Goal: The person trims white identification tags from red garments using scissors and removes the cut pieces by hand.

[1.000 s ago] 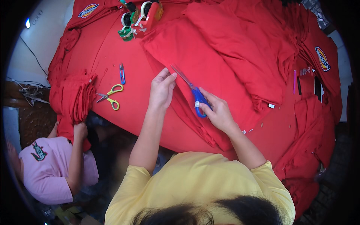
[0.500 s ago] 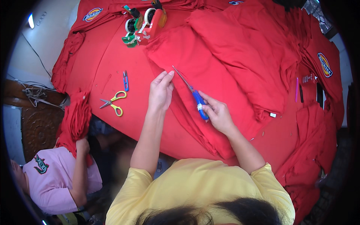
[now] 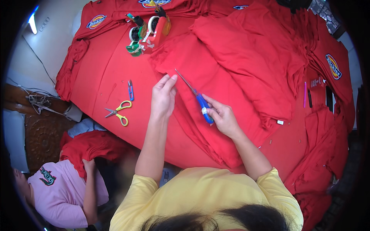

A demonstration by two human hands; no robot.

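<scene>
Inside the right hand (image 3: 223,118), fingers closed round the handles, sit blue scissors (image 3: 202,106), slanting away and leftward; their tips lie just by the left hand (image 3: 163,97), whose pinch may hold something, I cannot tell. Red cloth (image 3: 246,73) spreads beneath and rightward.

Blue-handled scissors (image 3: 202,104), centre: handles look smooth plastic, blades metal. Red garment (image 3: 239,73), 2 o'clock: matt cloth, creased. Yellow-handled scissors (image 3: 116,111), 9 o'clock: plastic, metal. Tape dispenser (image 3: 156,38), 11 o'clock: plastic, smooth. Desk (image 3: 94,81): matt, mostly smooth.
</scene>
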